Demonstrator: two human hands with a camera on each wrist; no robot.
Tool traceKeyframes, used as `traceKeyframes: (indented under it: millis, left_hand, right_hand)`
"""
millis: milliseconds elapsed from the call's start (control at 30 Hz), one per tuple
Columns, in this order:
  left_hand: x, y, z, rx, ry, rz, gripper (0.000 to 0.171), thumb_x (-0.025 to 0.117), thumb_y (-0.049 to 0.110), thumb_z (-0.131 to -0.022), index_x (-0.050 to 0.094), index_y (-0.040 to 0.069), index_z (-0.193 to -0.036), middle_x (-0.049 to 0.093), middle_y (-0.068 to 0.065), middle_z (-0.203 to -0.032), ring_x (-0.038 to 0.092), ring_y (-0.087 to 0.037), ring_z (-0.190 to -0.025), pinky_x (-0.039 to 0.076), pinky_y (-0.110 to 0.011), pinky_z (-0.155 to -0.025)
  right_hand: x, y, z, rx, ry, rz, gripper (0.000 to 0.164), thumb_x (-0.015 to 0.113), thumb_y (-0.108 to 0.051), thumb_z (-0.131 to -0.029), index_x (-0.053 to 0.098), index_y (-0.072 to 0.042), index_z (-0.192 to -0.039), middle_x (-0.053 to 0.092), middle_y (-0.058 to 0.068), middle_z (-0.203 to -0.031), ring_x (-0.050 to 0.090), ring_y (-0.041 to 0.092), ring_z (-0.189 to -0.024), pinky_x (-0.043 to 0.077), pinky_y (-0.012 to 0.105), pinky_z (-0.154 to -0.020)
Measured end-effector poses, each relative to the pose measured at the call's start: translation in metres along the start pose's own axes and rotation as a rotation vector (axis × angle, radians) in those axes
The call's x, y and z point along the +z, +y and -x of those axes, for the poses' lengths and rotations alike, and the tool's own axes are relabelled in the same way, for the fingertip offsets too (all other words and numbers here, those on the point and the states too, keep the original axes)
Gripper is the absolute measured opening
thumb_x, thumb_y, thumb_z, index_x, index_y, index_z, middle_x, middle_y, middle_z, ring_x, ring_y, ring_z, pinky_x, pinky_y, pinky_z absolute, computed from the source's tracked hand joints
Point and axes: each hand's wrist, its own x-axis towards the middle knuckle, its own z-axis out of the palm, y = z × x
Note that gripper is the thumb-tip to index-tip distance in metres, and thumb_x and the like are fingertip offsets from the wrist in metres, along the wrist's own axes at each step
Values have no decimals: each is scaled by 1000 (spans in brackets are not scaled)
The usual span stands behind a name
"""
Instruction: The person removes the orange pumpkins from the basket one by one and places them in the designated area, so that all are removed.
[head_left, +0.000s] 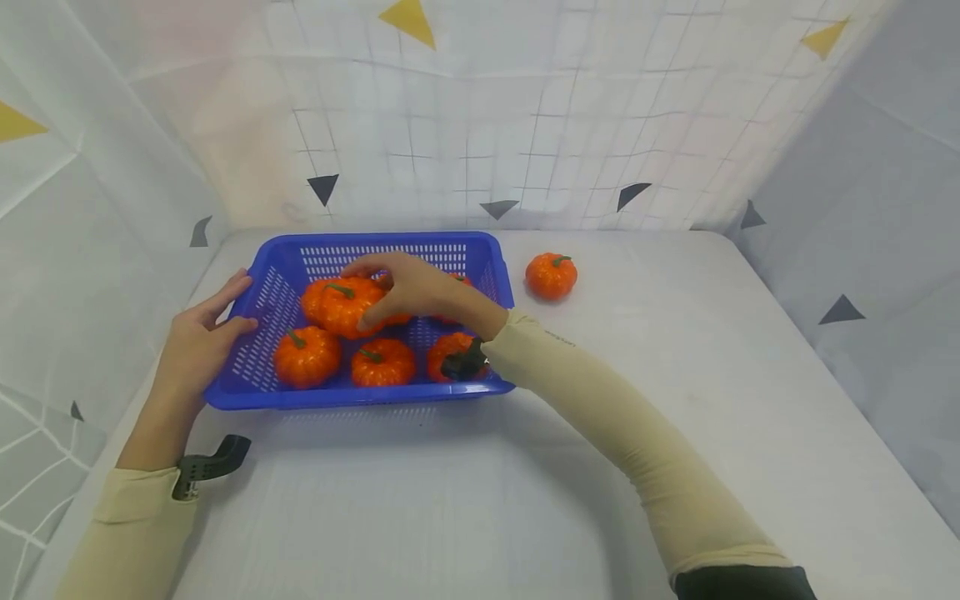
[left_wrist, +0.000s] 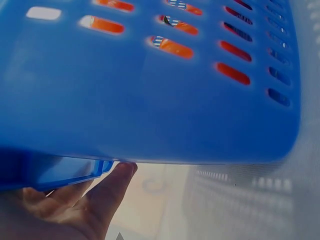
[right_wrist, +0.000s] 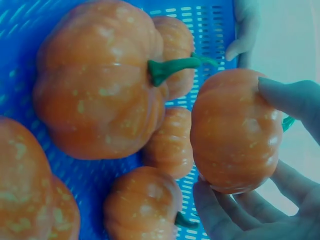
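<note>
Pumpkin point(head_left: 348, 310), where?
– Gripped in the right hand point(head_left: 412, 287), over the blue basket point(head_left: 360, 398), which the left hand point(head_left: 198, 342) holds
– Obstacles?
– Other pumpkins point(head_left: 306, 358) crowd close; a stray one point(head_left: 551, 277) sits outside on the counter point(head_left: 675, 350)

Legible text: none. Right beige sleeve point(head_left: 626, 429): one short line of dark print point(head_left: 560, 338) near the cuff, too small to read.

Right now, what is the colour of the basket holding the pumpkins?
The basket is blue, seen best in the head view.
</note>
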Motion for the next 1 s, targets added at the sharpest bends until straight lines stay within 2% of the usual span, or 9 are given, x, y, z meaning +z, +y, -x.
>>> traceKeyframes:
  millis: [267,533,1000]
  left_hand:
    - [0,0,3,-1,-4,3,58,54,20,-108,35,24,-162,27,6,-168,19,-33,-155,26,-59,-118]
    - [0,1,2,8,-2,4,58,53,19,-108,35,23,-163,26,5,-169,20,-34,-155,28,-59,-117]
    - [1,0,1,3,-3,-5,57,53,20,-109,34,24,-163,26,6,-169,19,-35,-155,27,-61,-117]
  right_hand:
    - [-2,-4,8,-14,20,51,66,88,-27,-84,61,-26,-145,55,-6,-143,52,19,-126,50,31,-102]
    - [-9,-4,16,-55,62,49,66,87,-31,-84,61,-26,-145,56,-7,-144,53,17,-125,48,30,-103]
    - [-22,-12,39,-84,118,59,68,88,-35,-84,61,-25,-145,58,-6,-144,53,19,-125,49,35,-102]
